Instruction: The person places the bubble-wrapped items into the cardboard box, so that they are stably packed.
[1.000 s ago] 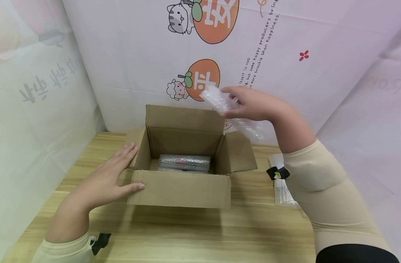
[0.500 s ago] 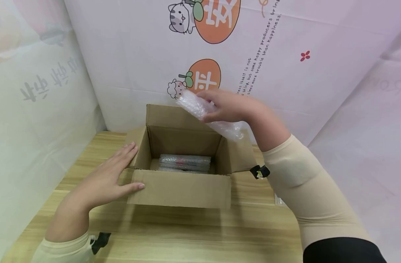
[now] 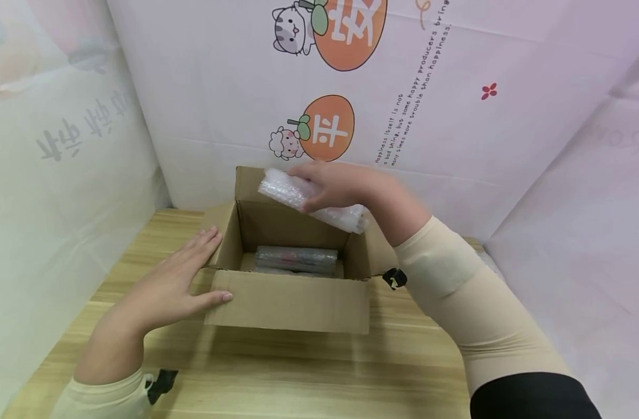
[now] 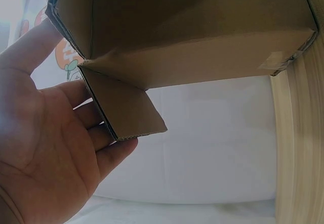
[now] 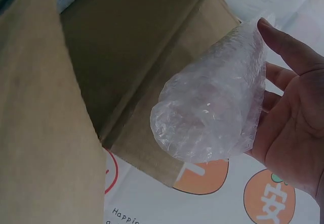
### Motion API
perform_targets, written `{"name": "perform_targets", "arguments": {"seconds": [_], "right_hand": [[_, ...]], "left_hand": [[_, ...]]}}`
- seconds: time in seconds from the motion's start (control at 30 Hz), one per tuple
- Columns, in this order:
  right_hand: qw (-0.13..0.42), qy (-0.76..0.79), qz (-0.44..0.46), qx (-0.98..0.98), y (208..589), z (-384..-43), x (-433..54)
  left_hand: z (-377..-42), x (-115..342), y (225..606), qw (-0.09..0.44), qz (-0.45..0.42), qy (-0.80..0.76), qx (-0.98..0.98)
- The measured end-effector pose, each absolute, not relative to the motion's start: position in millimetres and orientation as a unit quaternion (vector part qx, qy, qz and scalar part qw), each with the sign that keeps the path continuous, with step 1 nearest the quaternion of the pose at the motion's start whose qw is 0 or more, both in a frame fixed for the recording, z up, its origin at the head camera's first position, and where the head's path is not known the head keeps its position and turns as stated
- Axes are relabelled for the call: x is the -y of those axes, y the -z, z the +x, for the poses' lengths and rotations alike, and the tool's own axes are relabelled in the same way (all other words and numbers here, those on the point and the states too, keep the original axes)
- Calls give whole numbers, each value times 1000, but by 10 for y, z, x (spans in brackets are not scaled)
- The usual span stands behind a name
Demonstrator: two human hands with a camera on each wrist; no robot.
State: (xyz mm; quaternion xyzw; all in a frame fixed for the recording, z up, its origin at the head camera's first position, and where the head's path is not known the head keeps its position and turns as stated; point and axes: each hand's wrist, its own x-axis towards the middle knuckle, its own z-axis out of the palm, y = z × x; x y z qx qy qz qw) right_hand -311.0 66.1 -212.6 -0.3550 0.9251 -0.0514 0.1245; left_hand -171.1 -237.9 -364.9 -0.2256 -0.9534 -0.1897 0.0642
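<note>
My right hand (image 3: 340, 185) holds a roll of clear bubble wrap (image 3: 283, 187), tilted, above the back of an open cardboard box (image 3: 288, 302). In the right wrist view the roll (image 5: 207, 102) shows its coiled end, with the thumb on one side and the fingers on the other. Inside the box lies a bubble-wrapped bundle (image 3: 298, 257) with a reddish mark; a second wrapped piece just in front of it is partly hidden. My left hand (image 3: 167, 294) rests against the box's left side, its fingers straight behind the left flap (image 4: 124, 105) and its thumb by the front flap.
The box stands on a wooden table (image 3: 277, 378), flaps folded outward. A printed white cloth (image 3: 209, 87) hangs close behind it, with more cloth at both sides. Bubble wrap (image 3: 490, 265) at the right is mostly hidden by the right sleeve (image 3: 455, 291).
My right hand has carried the bubble-wrap roll leftward and down, from beyond the box's right back corner to over the box. The left hand stays at the box's left side.
</note>
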Motion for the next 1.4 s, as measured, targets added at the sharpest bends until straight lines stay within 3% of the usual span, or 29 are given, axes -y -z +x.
{"name": "perform_targets", "arguments": {"seconds": [0.4,1.4], "right_hand": [[133,31,-385,-913,2311,-3152,-448],[202,-22,-361,-910,2607,-3121,-244]], "left_hand": [[-1726,2386,3657,65,-228,189,953],[-1748,2408,3660,66,-225,183,955]]}}
